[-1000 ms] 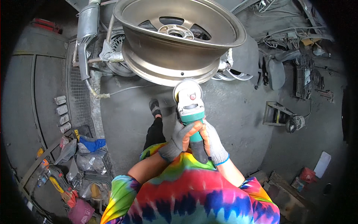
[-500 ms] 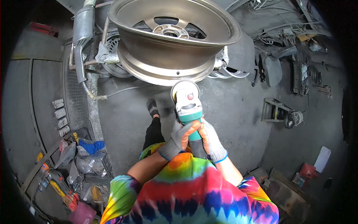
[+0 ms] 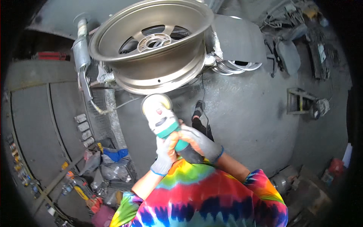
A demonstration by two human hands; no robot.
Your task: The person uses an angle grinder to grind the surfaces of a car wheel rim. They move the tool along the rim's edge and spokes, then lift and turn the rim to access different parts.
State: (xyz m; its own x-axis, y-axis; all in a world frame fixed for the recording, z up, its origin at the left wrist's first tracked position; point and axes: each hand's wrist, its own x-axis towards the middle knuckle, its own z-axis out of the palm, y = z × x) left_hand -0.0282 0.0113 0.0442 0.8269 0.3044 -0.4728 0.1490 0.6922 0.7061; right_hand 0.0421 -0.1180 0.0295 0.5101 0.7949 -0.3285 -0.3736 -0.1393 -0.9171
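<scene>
An angle grinder [image 3: 165,126] with a pale head, a green body and a dark rear end is held in both my gloved hands. My left hand [image 3: 165,154] wraps round the body from the left. From the right, my right hand [image 3: 199,139] grips it too, fingers bent over the green part. Just beyond, a bronze-coloured wheel rim [image 3: 162,72] sits tilted on a stand. The grinder's round disc [image 3: 167,99] is at the rim's near lower lip; I cannot tell whether they touch.
A silver exhaust muffler [image 3: 81,53] hangs left of the rim. More wheel rims [image 3: 236,68] lie behind to the right. Bagged items and a blue cloth [image 3: 115,155] are piled at the lower left. A small metal stand with a motor [image 3: 302,103] is on the right. A cord [image 3: 204,90] trails by my foot.
The grinder and both hands have swung to the left in view, and the grinder now slants to the upper left. My right foot shows instead of the left. The whole view has shifted.
</scene>
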